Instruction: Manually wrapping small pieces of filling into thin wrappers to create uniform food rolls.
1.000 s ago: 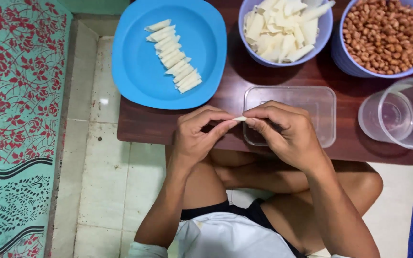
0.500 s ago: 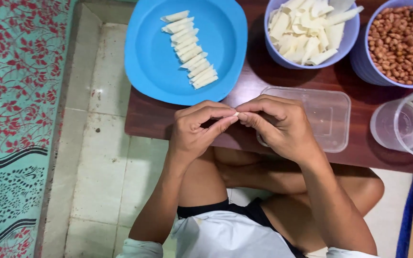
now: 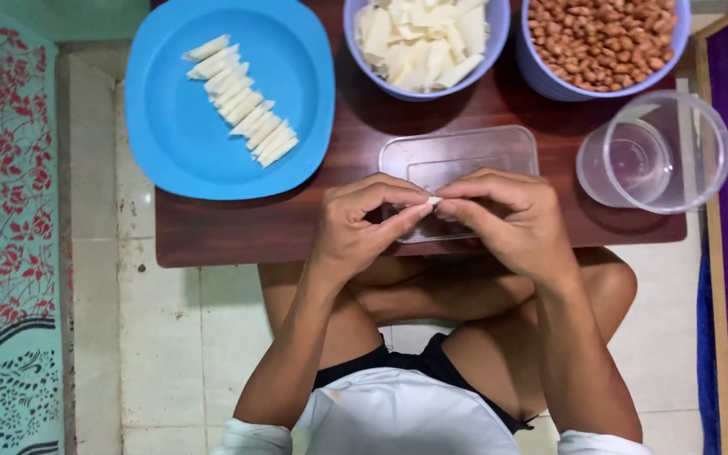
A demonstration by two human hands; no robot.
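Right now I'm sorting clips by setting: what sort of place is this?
Probably a home floor: a low table on tiles, a mat, and bowls of wrappers and peanuts.

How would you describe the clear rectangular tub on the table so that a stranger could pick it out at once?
Start at the dark wooden table and find the near edge, where the left hand and right hand meet. The clear tub lies just beyond them. Unlike the round clear cup beside it, it is flat, rectangular and shallow.

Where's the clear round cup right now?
In the head view the clear round cup stands at the right end of the low wooden table, just below the bowl of peanuts and right of the clear rectangular container.
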